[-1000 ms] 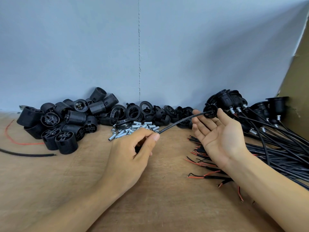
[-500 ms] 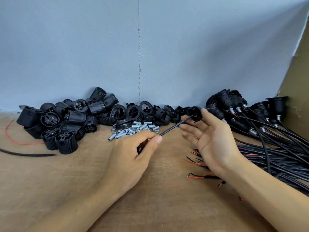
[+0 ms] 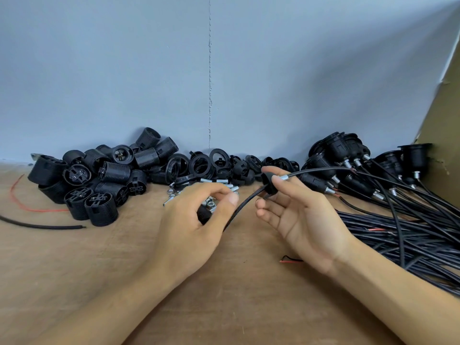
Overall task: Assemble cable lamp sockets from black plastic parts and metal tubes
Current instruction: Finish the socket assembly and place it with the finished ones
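Since half a second ago my right hand (image 3: 302, 220) has drawn in toward my left hand (image 3: 189, 227). Between their fingertips runs the black cable (image 3: 245, 204). My left fingers curl round a black socket part (image 3: 204, 214), thumb tip beside the cable. My right thumb and forefinger pinch a black cap (image 3: 269, 186) threaded on it. A metal tube (image 3: 285, 178) sits just beyond that forefinger.

On the table (image 3: 74, 282), socket bodies (image 3: 99, 180) lie at the back left, rings (image 3: 216, 165) at the back middle with metal tubes (image 3: 224, 181) just before them, wired sockets (image 3: 361, 165) at the right, and before the tubes the left hand (image 3: 189, 232) and right hand (image 3: 306, 220) hold one cable (image 3: 244, 207).
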A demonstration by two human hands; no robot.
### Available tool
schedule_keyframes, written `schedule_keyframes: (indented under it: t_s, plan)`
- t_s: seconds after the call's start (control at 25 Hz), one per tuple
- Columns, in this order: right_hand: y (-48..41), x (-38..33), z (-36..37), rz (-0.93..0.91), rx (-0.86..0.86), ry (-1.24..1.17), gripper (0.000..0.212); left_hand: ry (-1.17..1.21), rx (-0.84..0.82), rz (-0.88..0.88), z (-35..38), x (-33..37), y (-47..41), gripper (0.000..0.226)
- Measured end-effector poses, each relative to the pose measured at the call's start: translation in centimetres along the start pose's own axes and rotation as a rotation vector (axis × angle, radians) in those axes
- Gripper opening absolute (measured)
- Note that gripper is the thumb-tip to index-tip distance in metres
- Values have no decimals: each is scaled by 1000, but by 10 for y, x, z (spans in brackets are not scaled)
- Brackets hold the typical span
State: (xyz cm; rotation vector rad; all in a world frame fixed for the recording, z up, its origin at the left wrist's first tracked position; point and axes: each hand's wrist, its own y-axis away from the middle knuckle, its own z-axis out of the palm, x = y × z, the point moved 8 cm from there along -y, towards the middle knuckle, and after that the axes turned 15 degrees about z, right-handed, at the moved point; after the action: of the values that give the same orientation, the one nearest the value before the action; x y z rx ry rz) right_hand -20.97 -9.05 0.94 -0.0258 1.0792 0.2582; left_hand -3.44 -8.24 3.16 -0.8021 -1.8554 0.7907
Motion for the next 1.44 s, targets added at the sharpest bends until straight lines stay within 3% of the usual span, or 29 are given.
schedule_keyframes:
  t_s: [0.08,0.16,0.28,0.36,0.52,0.72,0.92,1.12,1.44]
  plan:
    - [-2,-4,-12,-25,79,-65,37,-137,-37,45,-9,2,-1,12]
    - [-2,-9,-23,-60,167,-126,28,-264,-167,76,-7,0,-1,26]
    - [1,-14,-38,-110,304,-190,15,-255,-381,27,14,-17,7,46]
    - [4,-16,-43,-130,368,-203,10,-286,-415,35,21,-26,12,51]
    - [6,-12,-40,-101,406,-143,7,-279,-300,34,15,-28,11,46]
    - [4,4,-19,6,263,17,18,-44,-142,-25,16,-12,10,49]
    - [5,11,-11,91,174,-25,26,52,-91,-127,14,-25,14,42]
    - [4,17,-2,119,120,79,37,227,-124,-173,24,-28,14,38]
    - [3,17,4,105,17,123,32,527,-58,-352,29,-33,16,37]
